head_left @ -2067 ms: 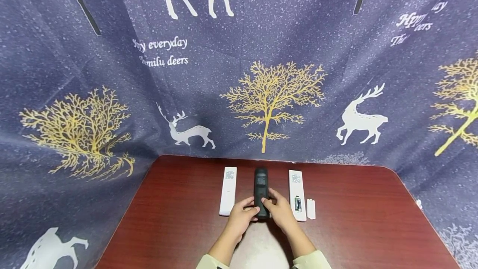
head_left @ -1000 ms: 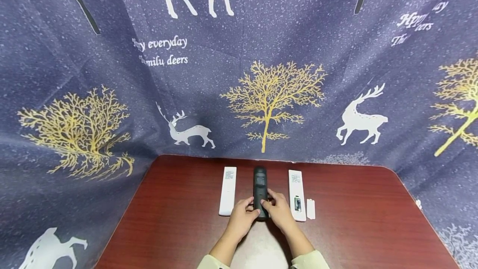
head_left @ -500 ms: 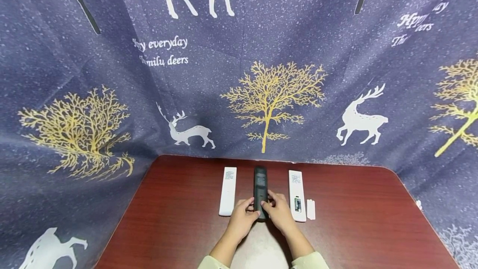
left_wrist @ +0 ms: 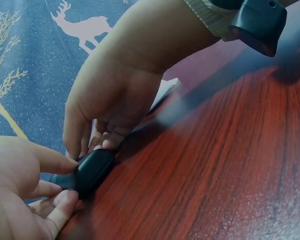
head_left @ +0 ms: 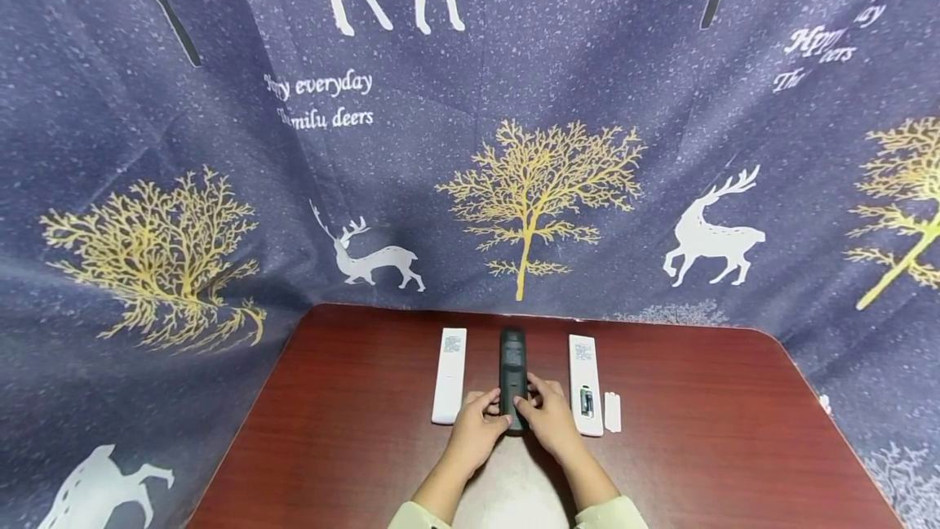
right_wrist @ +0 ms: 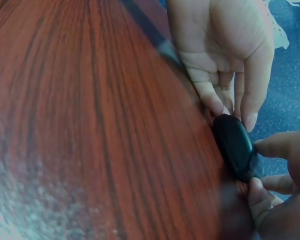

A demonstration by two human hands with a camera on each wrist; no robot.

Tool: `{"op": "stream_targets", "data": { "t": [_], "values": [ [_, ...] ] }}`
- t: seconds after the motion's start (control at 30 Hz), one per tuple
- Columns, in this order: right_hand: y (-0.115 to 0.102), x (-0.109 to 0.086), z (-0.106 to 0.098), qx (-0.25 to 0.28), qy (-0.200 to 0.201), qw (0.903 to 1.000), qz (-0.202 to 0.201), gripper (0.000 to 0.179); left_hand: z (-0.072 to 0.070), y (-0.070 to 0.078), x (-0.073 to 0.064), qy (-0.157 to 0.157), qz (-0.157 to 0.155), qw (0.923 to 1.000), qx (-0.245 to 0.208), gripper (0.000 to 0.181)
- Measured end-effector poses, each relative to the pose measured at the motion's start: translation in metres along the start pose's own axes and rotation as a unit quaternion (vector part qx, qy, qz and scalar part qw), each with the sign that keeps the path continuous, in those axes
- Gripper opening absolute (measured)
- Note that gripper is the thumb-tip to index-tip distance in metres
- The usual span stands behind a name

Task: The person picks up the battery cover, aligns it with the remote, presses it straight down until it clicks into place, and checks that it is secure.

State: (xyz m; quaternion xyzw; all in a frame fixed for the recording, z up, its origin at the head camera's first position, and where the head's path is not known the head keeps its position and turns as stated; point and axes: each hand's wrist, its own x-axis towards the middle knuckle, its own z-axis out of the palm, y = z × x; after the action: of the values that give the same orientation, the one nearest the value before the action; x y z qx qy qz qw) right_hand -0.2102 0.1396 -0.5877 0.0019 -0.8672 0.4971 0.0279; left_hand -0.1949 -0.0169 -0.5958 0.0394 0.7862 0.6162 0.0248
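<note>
A black remote control (head_left: 513, 362) lies back side up on the table, its long side pointing away from me. My left hand (head_left: 472, 435) grips its near end from the left, thumb along the near edge. From the right, my right hand (head_left: 552, 423) holds the same end, with the thumb pressing on the battery cover area and the fingers along the side. In the left wrist view, the near end of the remote control (left_wrist: 96, 170) sits between both hands. The right wrist view has the remote control (right_wrist: 235, 145) too; its underside is hidden.
A white remote control (head_left: 450, 378) lies back side up to the left. Another white remote control (head_left: 583, 362) at the right has its battery compartment uncovered, with batteries (head_left: 587, 401) visible. Beside it lies a white battery cover (head_left: 613, 412). Patterned cloth (head_left: 470, 211) hangs behind the reddish table (head_left: 352, 423).
Both thumbs have slid slightly toward the near end of the black remote control since the earliest frame. Over the last half second, hands and remote controls look the same.
</note>
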Motion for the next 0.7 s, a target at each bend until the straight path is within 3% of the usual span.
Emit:
{"op": "stream_targets", "data": {
  "t": [0.7],
  "values": [
    [0.0023,-0.0001,0.0013,0.000,0.005,1.0000,-0.006,0.056,-0.0027,-0.0029,0.0004,-0.004,0.000,0.9998,-0.019,0.054]
  ]
}}
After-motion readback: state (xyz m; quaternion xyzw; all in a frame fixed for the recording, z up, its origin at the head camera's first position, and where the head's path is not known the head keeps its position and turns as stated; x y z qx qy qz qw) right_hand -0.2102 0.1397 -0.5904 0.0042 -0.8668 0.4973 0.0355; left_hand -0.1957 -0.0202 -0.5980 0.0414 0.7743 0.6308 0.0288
